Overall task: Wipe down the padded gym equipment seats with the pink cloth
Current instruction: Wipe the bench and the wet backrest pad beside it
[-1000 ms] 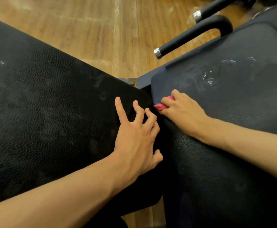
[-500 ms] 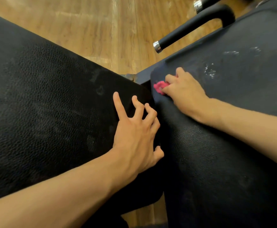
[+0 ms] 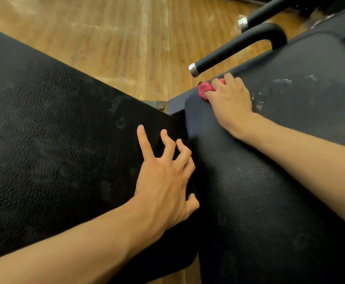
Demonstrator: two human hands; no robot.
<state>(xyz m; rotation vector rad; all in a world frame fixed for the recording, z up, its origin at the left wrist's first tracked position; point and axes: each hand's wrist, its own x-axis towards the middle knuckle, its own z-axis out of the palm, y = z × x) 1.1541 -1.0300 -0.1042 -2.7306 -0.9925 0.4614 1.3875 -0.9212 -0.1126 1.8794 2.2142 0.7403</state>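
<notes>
Warm dim light, soft blur, wide-angle edge bending.

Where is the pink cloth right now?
In the head view the cloth sits upper right of centre, bunched under the right hand's fingers at the near corner of the right pad, just below the chrome-tipped handle.

Right hand (image 3: 230, 99) presses pink cloth (image 3: 204, 90) on right pad (image 3: 270, 181) corner.

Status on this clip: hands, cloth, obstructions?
Right hand holds pink cloth on right pad's far corner. Left hand braces left pad. Black handle close beyond cloth.
</notes>
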